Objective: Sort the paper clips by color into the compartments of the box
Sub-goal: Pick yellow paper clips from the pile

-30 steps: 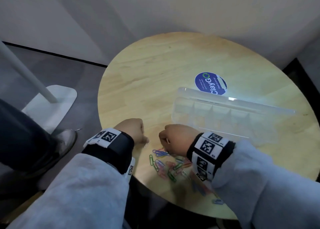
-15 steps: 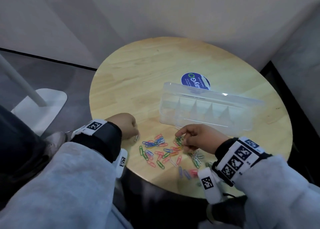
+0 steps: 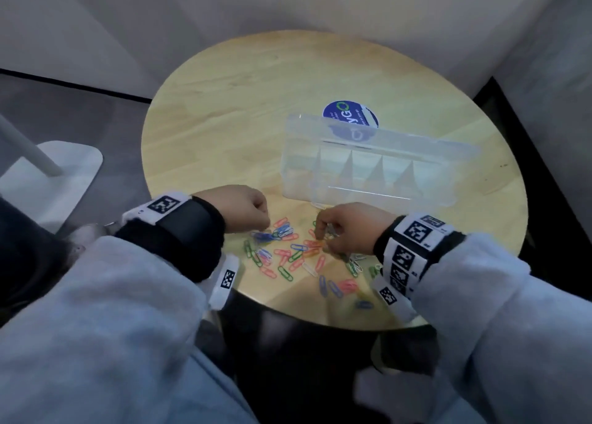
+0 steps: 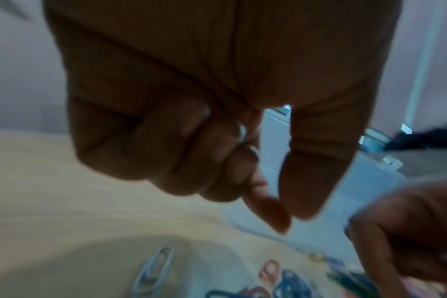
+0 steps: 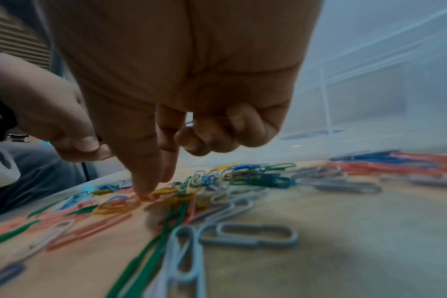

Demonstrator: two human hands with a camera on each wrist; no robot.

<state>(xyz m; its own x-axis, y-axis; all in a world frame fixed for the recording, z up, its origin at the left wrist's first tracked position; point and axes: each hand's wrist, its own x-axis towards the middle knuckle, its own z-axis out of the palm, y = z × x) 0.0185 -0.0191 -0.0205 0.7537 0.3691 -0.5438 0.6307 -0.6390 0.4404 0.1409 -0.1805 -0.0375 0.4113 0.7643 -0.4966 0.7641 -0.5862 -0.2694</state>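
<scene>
Both hands over the loose clips

Head view: paper clips [image 3: 298, 257] lie on the table [image 3: 224, 129] between curled left hand [image 3: 243, 209] and right hand [image 3: 346, 228], the box [image 3: 378, 170] beyond. Right wrist view: thumb and forefinger [image 5: 143, 181] narrowed, pressing an orange clip [image 5: 147, 196]; grip uncertain

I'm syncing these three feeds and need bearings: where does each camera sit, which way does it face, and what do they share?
Head: worn high, faces down at the round table, clear box, scattered paper clips; left hand, right hand and grey sleeves show.
Left wrist: looks along the left hand toward the box.
Right wrist: looks low along the right hand, fingertip on the clips.
Shared: both wrist views catch the other hand and the clips.
</scene>
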